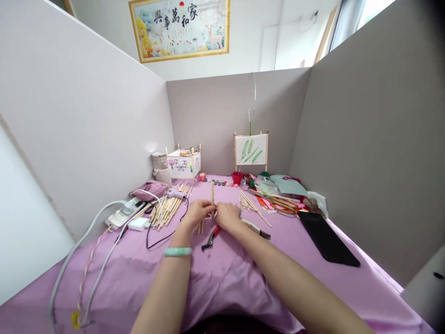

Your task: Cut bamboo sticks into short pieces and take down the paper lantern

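Over the middle of the cloth, my left hand [199, 212] pinches a wooden stick [212, 191] that stands nearly upright. My right hand [226, 216] is closed right beside the stick's lower part; what its fingers hold is hidden. Just below it lies a tool with a red grip and dark metal end [209, 242], partly covered by the hand. Another tool with a pale handle and dark tip [257, 228] sticks out to the right of that wrist. Short pieces of stick [200, 228] are under my left hand.
Wooden sticks [167, 211] lie left with a glue gun [176, 193], power strip [121, 214] and cables; thinner sticks [255, 208] lie right. Behind stand a drawn-on paper box [182, 166], red cup [237, 177] and framed leaf picture [251, 150]. A black slab [327, 239] lies right. Grey partitions enclose the table.
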Tool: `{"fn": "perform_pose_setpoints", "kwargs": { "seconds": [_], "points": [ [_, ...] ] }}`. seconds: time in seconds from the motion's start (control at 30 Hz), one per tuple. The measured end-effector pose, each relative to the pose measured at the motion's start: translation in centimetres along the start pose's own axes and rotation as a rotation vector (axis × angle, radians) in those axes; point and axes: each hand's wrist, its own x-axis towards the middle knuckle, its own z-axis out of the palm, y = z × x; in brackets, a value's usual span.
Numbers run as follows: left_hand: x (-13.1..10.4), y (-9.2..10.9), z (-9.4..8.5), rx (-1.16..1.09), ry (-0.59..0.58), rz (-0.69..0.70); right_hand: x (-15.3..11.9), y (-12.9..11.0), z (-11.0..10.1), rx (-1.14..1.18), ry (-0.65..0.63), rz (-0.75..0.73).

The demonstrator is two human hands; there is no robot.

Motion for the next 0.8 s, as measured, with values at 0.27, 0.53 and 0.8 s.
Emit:
{"fn": "perform_pose_setpoints", "kwargs": {
  "seconds": [0.27,0.53,0.8],
  "points": [
    [0.5,0.0,-0.7,-0.152,0.255,0.051,1.2,4.2,-3.1,0.034,0.088,0.127],
    [0.3,0.7,-1.7,0.510,0.405,0.000,1.7,10.8,-4.0,-0.046,-0.006,0.337],
    [-0.5,1.8,-1.8,1.004,0.160,-0.273,1.7,9.8,-4.0,-0.042,0.098,0.304]
  ]
}}
